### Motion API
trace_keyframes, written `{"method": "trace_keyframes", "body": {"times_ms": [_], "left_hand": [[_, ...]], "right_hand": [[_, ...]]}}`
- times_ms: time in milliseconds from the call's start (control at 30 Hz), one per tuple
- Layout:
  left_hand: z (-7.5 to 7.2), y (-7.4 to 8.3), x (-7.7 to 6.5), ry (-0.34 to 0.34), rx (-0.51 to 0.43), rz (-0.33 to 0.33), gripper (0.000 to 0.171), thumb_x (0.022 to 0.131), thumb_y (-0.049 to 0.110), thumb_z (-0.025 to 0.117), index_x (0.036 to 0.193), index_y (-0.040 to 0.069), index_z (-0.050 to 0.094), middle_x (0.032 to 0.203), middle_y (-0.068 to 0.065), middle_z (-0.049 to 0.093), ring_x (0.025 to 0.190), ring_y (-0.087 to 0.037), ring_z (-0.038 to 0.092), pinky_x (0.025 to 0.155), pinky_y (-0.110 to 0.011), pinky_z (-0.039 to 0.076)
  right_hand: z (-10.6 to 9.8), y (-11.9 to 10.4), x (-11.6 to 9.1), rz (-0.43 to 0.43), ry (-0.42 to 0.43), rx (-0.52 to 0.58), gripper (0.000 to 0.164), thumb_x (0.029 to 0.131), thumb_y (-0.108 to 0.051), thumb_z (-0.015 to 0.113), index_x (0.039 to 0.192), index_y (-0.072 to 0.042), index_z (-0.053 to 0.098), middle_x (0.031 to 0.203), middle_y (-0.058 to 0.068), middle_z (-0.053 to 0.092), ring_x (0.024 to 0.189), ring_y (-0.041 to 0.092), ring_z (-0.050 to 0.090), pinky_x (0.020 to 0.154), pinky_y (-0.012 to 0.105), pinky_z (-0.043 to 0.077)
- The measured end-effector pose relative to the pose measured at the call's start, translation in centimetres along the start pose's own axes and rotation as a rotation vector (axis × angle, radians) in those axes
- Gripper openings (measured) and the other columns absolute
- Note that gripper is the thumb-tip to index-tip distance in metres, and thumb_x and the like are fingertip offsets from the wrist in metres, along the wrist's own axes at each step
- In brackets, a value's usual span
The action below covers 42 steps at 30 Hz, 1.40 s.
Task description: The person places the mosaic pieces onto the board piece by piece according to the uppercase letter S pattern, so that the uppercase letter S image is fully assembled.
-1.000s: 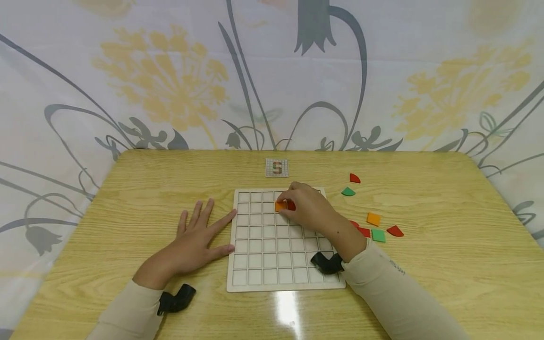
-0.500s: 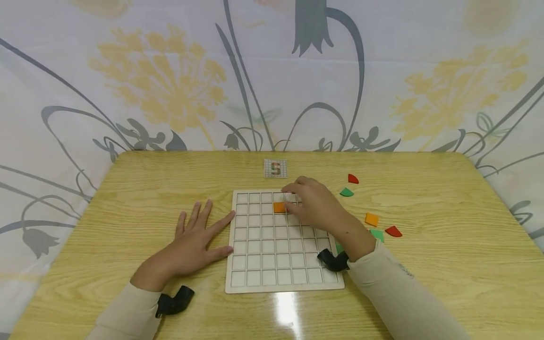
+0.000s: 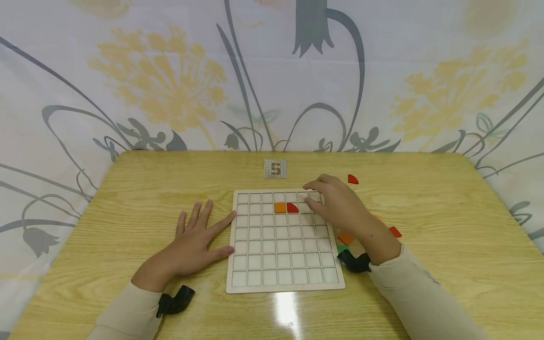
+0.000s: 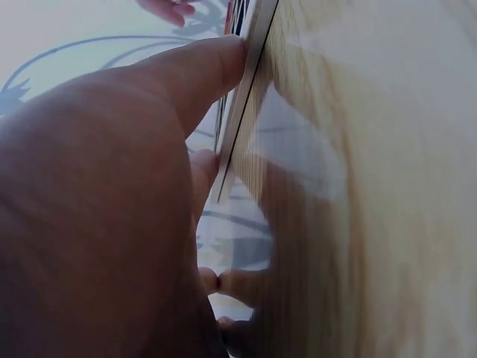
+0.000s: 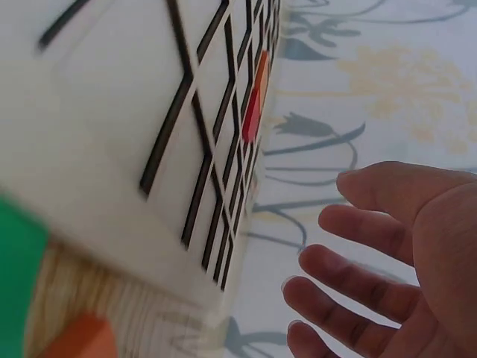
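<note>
A white grid board (image 3: 250, 289) lies on the wooden table. In its second row from the back sit an orange square tile (image 3: 280, 208) and, right beside it, a red quarter-round tile (image 3: 292, 208). My left hand (image 3: 193, 245) rests flat on the table with fingers spread; thumb and index fingertip touch the board's left edge, as the left wrist view also shows. Over the board's back right corner hovers my right hand (image 3: 337, 203), its fingers relaxed and apart. Nothing is between them in the right wrist view, where the hand (image 5: 387, 268) is clear of the board.
A small pattern card (image 3: 275, 168) with an S figure lies behind the board. Right of the board are loose tiles: a red quarter-round (image 3: 353, 179), an orange tile (image 3: 346, 237), a green tile (image 3: 342, 248) and another red one (image 3: 395, 232). My right forearm hides others.
My right hand has let go of the red quarter-round tile, now beside the orange square on the board, and moved right. My left hand has stayed at the board's edge.
</note>
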State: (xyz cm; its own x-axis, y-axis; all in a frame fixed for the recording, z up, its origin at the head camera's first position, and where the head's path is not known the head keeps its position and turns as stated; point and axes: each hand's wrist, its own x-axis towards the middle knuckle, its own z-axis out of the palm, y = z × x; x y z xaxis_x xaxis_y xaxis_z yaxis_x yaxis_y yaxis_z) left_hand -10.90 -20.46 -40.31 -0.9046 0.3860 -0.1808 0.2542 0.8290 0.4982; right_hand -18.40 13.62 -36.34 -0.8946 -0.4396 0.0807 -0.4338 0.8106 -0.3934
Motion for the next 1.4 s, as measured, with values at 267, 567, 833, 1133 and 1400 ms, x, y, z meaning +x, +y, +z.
{"method": "trace_keyframes", "body": {"times_ms": [267, 567, 833, 1133, 1400], "left_hand": [[-0.1, -0.1, 0.1, -0.004, -0.003, -0.001, 0.082, 0.094, 0.066, 0.053, 0.161, 0.037, 0.016, 0.168, -0.017, -0.012, 0.152, -0.043, -0.021, 0.115, -0.066, -0.019], [-0.2, 0.2, 0.0, -0.009, 0.011, -0.009, 0.079, 0.095, 0.065, 0.053, 0.160, 0.037, 0.019, 0.167, -0.018, -0.011, 0.152, -0.044, -0.019, 0.115, -0.067, -0.018], [-0.2, 0.2, 0.0, -0.020, 0.008, -0.014, 0.079, 0.095, 0.064, 0.053, 0.160, 0.036, 0.019, 0.167, -0.018, -0.012, 0.152, -0.044, -0.020, 0.114, -0.068, -0.018], [0.0, 0.1, 0.0, -0.019, 0.007, -0.011, 0.079, 0.095, 0.064, 0.054, 0.160, 0.037, 0.019, 0.168, -0.018, -0.012, 0.152, -0.043, -0.020, 0.115, -0.067, -0.018], [0.0, 0.0, 0.0, -0.019, 0.007, -0.016, 0.079, 0.095, 0.065, 0.054, 0.160, 0.038, 0.019, 0.168, -0.017, -0.012, 0.152, -0.043, -0.020, 0.115, -0.067, -0.018]], "right_hand": [[-1.7, 3.1, -0.2, 0.101, 0.003, 0.073, 0.034, 0.098, -0.020, 0.065, 0.128, -0.004, 0.067, 0.120, 0.016, 0.063, 0.104, 0.032, 0.060, 0.087, 0.047, 0.053], [-3.8, 6.2, -0.6, 0.201, -0.020, 0.126, 0.032, 0.100, -0.013, 0.059, 0.127, 0.001, 0.066, 0.118, 0.023, 0.063, 0.102, 0.036, 0.059, 0.084, 0.049, 0.051], [-4.0, 7.6, -0.8, 0.219, -0.077, 0.105, 0.031, 0.100, -0.013, 0.057, 0.124, 0.002, 0.067, 0.117, 0.024, 0.065, 0.099, 0.036, 0.061, 0.080, 0.047, 0.053], [-3.2, 8.3, -0.8, 0.193, -0.128, 0.072, 0.027, 0.097, -0.011, 0.057, 0.117, 0.001, 0.071, 0.103, 0.019, 0.068, 0.089, 0.029, 0.063, 0.076, 0.042, 0.053], [-2.7, 8.4, -0.5, 0.179, -0.145, 0.040, 0.024, 0.096, -0.009, 0.062, 0.116, -0.003, 0.074, 0.099, 0.015, 0.071, 0.085, 0.024, 0.064, 0.072, 0.037, 0.052]]}}
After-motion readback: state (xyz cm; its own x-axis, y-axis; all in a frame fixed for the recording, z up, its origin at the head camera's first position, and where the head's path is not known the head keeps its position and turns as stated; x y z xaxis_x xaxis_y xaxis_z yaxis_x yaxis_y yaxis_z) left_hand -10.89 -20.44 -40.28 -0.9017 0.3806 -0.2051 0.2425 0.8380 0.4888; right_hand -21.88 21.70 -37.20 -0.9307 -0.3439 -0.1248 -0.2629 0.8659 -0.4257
